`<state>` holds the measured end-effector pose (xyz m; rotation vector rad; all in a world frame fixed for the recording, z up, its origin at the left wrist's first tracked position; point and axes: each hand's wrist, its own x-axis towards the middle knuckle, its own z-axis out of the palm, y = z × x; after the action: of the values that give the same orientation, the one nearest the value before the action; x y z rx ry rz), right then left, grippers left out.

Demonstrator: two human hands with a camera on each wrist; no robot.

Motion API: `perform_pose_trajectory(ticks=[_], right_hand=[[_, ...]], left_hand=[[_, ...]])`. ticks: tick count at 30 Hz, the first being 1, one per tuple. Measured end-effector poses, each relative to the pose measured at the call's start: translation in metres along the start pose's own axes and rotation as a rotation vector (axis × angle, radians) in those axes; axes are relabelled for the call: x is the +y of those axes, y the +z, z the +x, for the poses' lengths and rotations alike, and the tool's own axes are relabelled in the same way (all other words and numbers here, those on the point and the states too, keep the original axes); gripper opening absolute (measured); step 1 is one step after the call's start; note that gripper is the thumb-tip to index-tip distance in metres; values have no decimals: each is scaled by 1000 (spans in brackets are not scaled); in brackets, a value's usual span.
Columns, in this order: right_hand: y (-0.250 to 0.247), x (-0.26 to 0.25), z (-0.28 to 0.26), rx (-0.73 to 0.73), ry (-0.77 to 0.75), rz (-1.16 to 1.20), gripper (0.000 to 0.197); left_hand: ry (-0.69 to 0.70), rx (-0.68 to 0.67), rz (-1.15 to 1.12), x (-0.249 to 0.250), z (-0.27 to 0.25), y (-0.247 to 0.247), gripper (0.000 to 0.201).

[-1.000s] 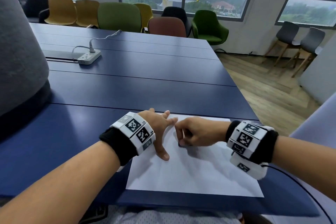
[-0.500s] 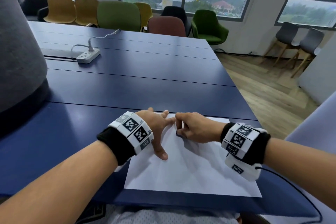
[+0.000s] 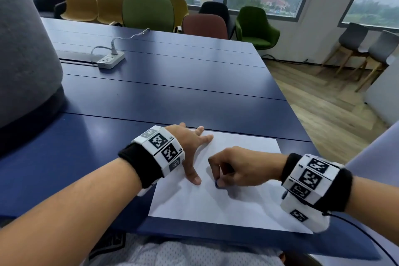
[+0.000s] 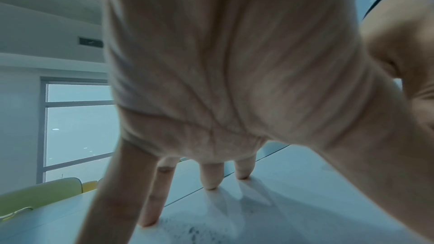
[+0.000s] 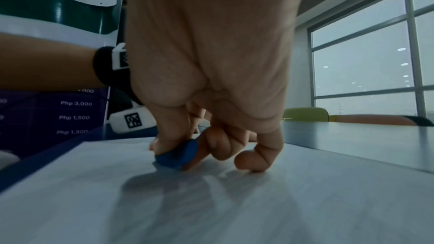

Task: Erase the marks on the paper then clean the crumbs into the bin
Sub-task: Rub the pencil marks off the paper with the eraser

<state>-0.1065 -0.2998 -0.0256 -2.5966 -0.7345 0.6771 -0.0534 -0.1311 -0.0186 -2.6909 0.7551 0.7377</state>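
Table: dark blue, planked, carrying everything; power strip well apart, toward the far left edge.
Paper: white sheet lying flat at the near edge of the table, toward its right corner; near edge of the sheet close to the table's own near edge.
Left hand: palm down on the sheet's far left corner, fingers straight and spread, tips pressing the paper, thumb reaching toward the sheet's middle.
Right hand: knuckles raised over the middle of the sheet, wrist pointing toward the right edge, fingers curled, thumb and forefinger pinching the eraser.
Eraser: small, blue, rounded, tilted, its lower edge touching the paper just beside the left thumb.
Crumbs: faint dark specks on the paper near the left fingertips, seen in the left wrist view only.
Marks: none discernible in the head view; too faint or hidden to judge.
Bin: not in view.
Risk, creasing: likely buckling or tearing of the sheet under a hard stroke, with only the far left corner pinned.
Risk, slipping: possible skid of the sheet toward the table's near edge on a stroke pulled that way.
Risk, scatter: crumbs probably flicked onto the table by fast rubbing, harder to gather for the bin.
Risk, grip: small eraser apt to roll out of a two-finger pinch.
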Motion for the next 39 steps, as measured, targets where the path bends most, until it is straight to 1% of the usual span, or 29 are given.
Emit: perform_pose_trajectory(ticks=[1,3,4,5,6,8,9,10,13,14,15,18,19,20,22,23,24,25,27,28,29,32,33,34,37,38,39], right_hand=[[-2,0,3,35,14,-21,10],[-2,2,9,184,44,-49,14],[0,2,10,232,48,-39,15],[4,3,8,232,34,-14,16],[8,2,5,182,2,20,15],[12,-2,-4,15,-55,71,9],[11,-4,-6,-42,-65,67,7],[9,-5,-5,-44,-64,48,6],[6,-1,5,137,-11,18,13],[7,-1,4,159,-6,31,15],[10,-1,2,131,-21,45,14],[11,-6,-8,-83,-71,57,7],[9,-7,-8,-97,-64,44,6],[7,-5,-5,-65,-44,35,6],[5,-1,0,71,-3,40,8],[7,0,0,110,6,52,11],[9,0,-2,98,0,63,12],[11,0,-6,39,-18,63,12],[10,-5,-13,-126,-39,49,7],[8,-6,-13,-159,-33,34,6],[5,-5,-10,-129,-20,17,6],[1,2,4,148,49,17,12],[3,5,4,181,51,34,13],[4,6,2,148,32,47,13],[8,0,-16,-135,-28,56,6],[6,-1,-19,-188,-21,48,7],[4,-1,-18,-186,-9,33,7]], left_hand=[[-1,6,4,0,0,0,130],[0,15,6,0,0,1,130],[2,17,7,0,0,1,129],[3,17,13,0,0,1,130],[3,15,20,0,1,1,130],[-1,3,26,0,0,-1,131],[-4,-4,22,0,0,-1,131],[-6,-6,21,0,0,-1,131],[-2,6,34,1,0,0,130],[1,9,39,1,0,0,130],[0,10,40,1,0,0,130],[-8,-3,20,0,-1,-1,131],[-8,-6,18,1,-1,-1,131],[-8,-6,21,0,0,-1,131],[-9,-3,25,1,0,0,131],[-7,-1,27,1,0,1,131],[-6,0,28,1,-1,0,131],[-7,-1,26,2,-1,0,131],[-11,-8,20,3,-2,-1,131],[-11,-8,19,3,-2,-1,131],[-9,-5,22,3,-2,-1,131],[6,22,33,2,-2,2,130],[8,26,35,2,-2,2,130],[7,25,35,2,-2,2,130],[-3,1,18,2,-2,0,131],[-7,-3,11,2,-2,0,131],[-5,-2,11,2,-2,-1,132]])
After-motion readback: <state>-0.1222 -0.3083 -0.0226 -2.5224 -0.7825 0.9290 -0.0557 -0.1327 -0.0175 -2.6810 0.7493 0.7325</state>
